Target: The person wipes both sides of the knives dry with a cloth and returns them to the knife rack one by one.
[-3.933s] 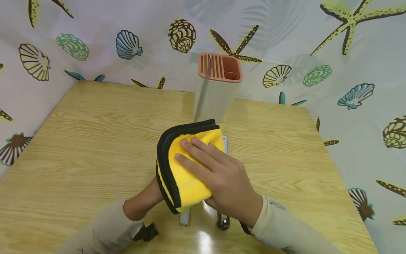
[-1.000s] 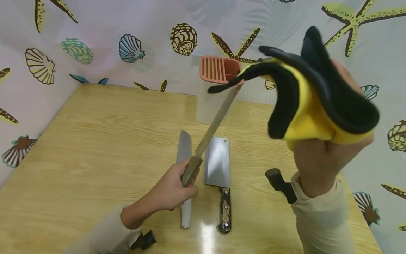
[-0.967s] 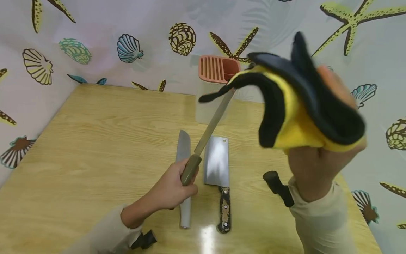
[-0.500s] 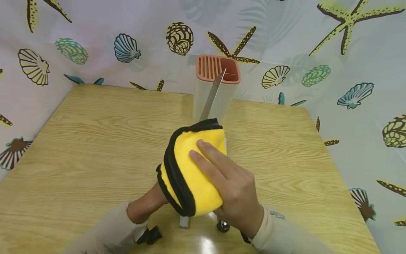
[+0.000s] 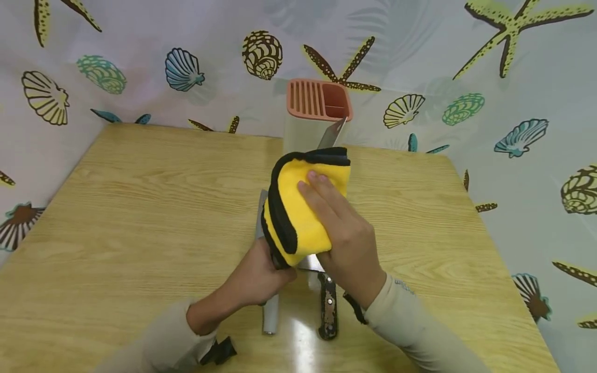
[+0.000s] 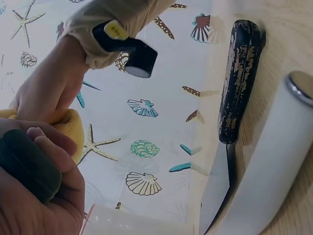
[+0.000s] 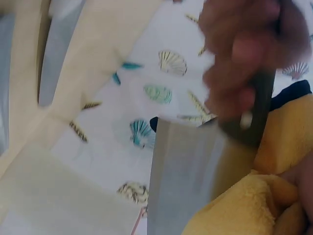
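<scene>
My left hand (image 5: 254, 277) grips a knife by its dark olive handle (image 6: 34, 166), and the blade (image 7: 181, 171) slants up and away. My right hand (image 5: 347, 233) holds a folded yellow cloth (image 5: 289, 197) with black edging over that blade. Only the blade's tip (image 5: 333, 133) pokes out beyond the cloth in the head view. Beneath the hands, a white-handled knife (image 5: 270, 316) and a cleaver with a worn black handle (image 5: 328, 305) lie side by side on the table, their blades partly hidden.
A white knife holder (image 5: 300, 134) with a slotted orange-pink top (image 5: 305, 98) stands at the back of the wood-grain table (image 5: 163, 207). Behind and beside the table hangs a shell-and-starfish patterned sheet (image 5: 140, 31).
A second ago my right hand held the cloth up at the right, off the blade. It came down onto the blade, then slid up it towards the tip. My left hand keeps its grip.
</scene>
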`<state>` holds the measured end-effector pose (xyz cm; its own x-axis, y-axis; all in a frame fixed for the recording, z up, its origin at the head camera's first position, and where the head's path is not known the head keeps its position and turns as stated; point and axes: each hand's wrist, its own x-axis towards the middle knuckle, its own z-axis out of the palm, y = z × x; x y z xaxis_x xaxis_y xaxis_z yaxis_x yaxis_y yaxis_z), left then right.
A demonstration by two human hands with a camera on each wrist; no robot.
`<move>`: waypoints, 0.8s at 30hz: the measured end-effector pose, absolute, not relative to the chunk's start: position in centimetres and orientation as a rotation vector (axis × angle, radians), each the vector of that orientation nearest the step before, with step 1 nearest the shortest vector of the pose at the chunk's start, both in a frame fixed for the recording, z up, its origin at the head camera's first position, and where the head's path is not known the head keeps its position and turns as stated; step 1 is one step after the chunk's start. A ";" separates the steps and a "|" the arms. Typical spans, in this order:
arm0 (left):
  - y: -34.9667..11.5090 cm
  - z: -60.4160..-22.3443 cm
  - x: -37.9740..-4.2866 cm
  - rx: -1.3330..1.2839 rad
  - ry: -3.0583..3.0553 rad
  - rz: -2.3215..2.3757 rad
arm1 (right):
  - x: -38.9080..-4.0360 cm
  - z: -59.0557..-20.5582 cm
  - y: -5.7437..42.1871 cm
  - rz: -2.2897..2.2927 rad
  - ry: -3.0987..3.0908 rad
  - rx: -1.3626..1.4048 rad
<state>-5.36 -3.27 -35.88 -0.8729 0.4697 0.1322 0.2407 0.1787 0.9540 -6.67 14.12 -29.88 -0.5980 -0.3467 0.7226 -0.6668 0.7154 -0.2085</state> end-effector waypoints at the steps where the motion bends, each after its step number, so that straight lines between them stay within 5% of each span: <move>1: -3.1 -35.7 -5.4 0.641 2.197 1.777 | -7.1 -29.7 14.4 0.609 -2.247 0.750; 16: -3.0 -35.4 -5.0 0.615 2.157 1.640 | -12.1 -26.2 19.3 0.671 -2.278 0.501; 24: -2.4 -35.7 -5.3 0.513 1.990 1.762 | -14.8 -24.5 22.7 1.338 -2.098 0.337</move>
